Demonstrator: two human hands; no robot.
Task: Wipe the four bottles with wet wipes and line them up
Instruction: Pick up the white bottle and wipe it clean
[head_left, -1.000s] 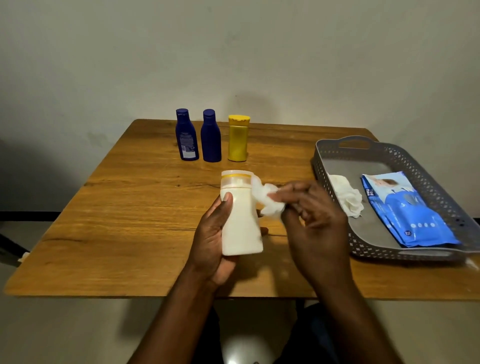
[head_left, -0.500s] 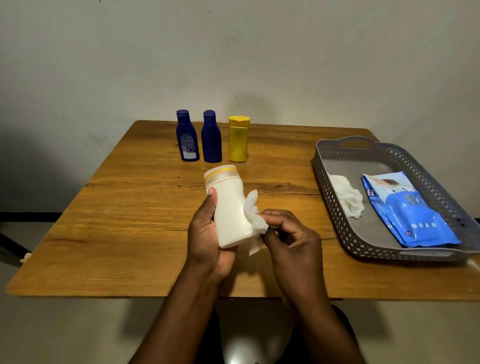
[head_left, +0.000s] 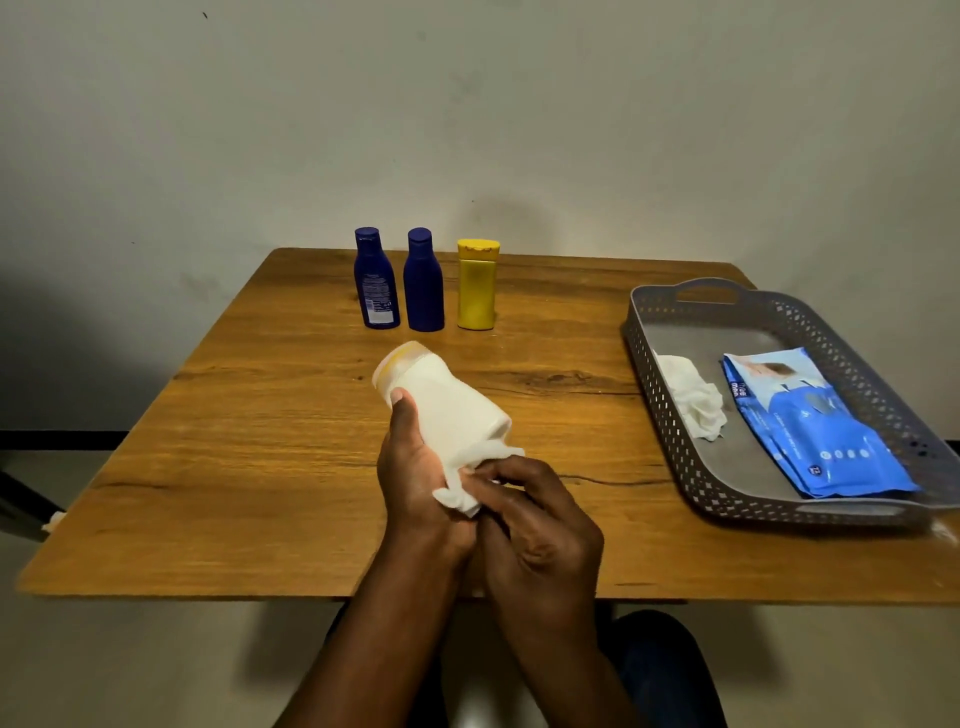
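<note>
My left hand (head_left: 415, 467) grips a white bottle (head_left: 447, 410) with a pale yellow-ringed cap, tilted so the cap points up and to the left, above the table's front middle. My right hand (head_left: 535, 525) pinches a white wet wipe (head_left: 462, 493) against the bottle's bottom end. Standing in a row at the back of the wooden table (head_left: 260, 441) are two dark blue bottles (head_left: 376, 278) (head_left: 424, 280) and one yellow bottle (head_left: 477, 285), close together and upright.
A grey perforated tray (head_left: 670, 410) sits at the table's right side. Inside it lie a crumpled used wipe (head_left: 693, 400) and a blue pack of wet wipes (head_left: 810, 421). A plain wall stands right behind the table.
The white bottle has tipped from upright to leaning left. My right hand with the wipe has slid from near the cap down to the bottle's bottom end.
</note>
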